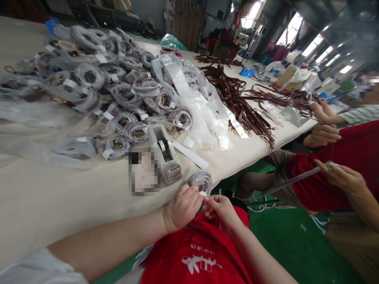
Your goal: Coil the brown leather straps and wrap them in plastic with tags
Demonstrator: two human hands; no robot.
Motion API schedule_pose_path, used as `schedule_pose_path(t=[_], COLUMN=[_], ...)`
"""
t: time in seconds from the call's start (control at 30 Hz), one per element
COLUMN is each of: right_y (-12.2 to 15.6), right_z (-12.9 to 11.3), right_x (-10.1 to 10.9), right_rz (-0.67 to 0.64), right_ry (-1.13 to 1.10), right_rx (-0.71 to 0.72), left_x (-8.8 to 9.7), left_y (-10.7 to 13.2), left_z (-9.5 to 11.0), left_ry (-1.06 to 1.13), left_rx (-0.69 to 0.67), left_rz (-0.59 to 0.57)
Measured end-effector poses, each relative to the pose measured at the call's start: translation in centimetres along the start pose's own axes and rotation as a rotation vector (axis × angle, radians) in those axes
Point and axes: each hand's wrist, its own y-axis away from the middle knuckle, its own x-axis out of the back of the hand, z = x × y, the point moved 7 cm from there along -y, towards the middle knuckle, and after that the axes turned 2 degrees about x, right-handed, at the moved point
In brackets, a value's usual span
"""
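Note:
A strap coiled up in clear plastic (201,178) is at the table edge, close in front of me. My left hand (184,207) is closed on the lower side of this coil. My right hand (220,211) pinches a small whitish piece (203,193) at the coil's near side, where the fingertips of both hands meet; what it is made of I cannot make out. Just beyond the coil stands a grey tape dispenser (165,154) with a roll in it. A white paper strip (191,155) lies to the dispenser's right.
A heap of plastic-wrapped coiled straps (91,75) covers the table's left side. Flat plastic sleeves (189,94) lie mid-table, then brown straps with metal clasps (237,102). At right, a co-worker's hands (343,177) hold a sleeved strap. Another person (227,35) stands beyond the table.

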Motion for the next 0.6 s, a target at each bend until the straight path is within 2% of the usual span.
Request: schedule_pose_path(t=[0.13,0.3,0.5,0.6], right_y=[-1.6,-2.0,-2.4,-2.1], right_z=[0.6,1.1,-0.1,-0.7], right_x=[-0.3,-0.3,1.7,2.6], right_rz=[0.059,0.167,0.325,0.332], right_ry=[0.102,0.251,0.495,0.605], right_rx=[0.074,0.224,0.425,0.459], left_x=[-1.1,-1.2,-1.2,-0.9], left_y=[-0.3,-1.0,-1.5,-1.5], left_z=[-1.8,-2.9,-3.8,-3.8], left_ry=[0.04,0.142,0.273,0.293], left_rx=[0.172,0.261,0.347,0.362], left_rz=[-0.117,-0.202,-0.304,-0.294])
